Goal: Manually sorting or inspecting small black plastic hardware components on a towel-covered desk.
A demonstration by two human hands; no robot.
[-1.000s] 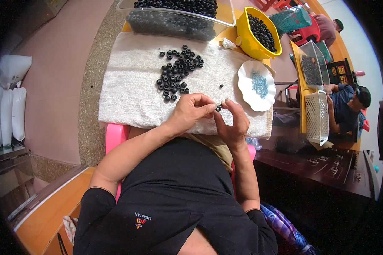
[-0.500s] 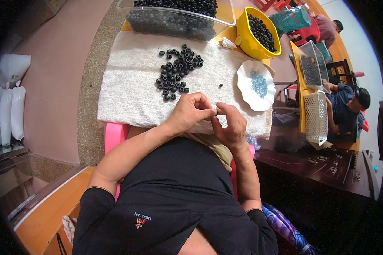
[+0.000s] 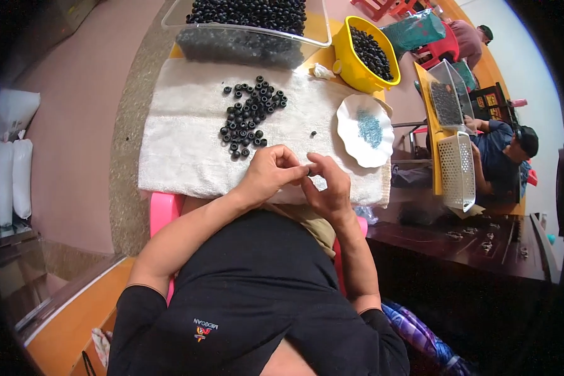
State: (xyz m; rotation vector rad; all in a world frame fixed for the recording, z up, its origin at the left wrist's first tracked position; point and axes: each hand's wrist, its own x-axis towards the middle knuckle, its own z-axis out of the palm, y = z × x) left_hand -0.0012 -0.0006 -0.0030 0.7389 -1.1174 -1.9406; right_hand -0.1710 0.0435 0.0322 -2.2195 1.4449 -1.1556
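Note:
My left hand point(image 3: 266, 174) and my right hand point(image 3: 329, 189) meet over the near edge of a white towel point(image 3: 182, 138). Between the right thumb and forefinger a small dark piece, which looks like a black bead point(image 3: 310, 172), partly shows. The left thumb and forefinger are pinched together against it; whatever they hold is too small to make out. Beyond the left hand lies a loose pile of round black beads with holes point(image 3: 250, 116). One smaller black bead point(image 3: 313, 133) sits apart. To the right, a white scalloped dish point(image 3: 349, 148) holds tiny blue pieces point(image 3: 370, 128).
A clear plastic bin point(image 3: 244, 53) full of black beads stands at the far edge, beside a yellow basin point(image 3: 351, 74) of black beads and a crumpled white tissue point(image 3: 323, 71). At right, another person point(image 3: 504, 147) sits by a white perforated basket point(image 3: 457, 172). White sacks point(image 3: 6, 182) stand at left.
The whole view has shifted slightly, so the table things appear a little lower and farther left. Both hands keep their pinch together; the piles look the same.

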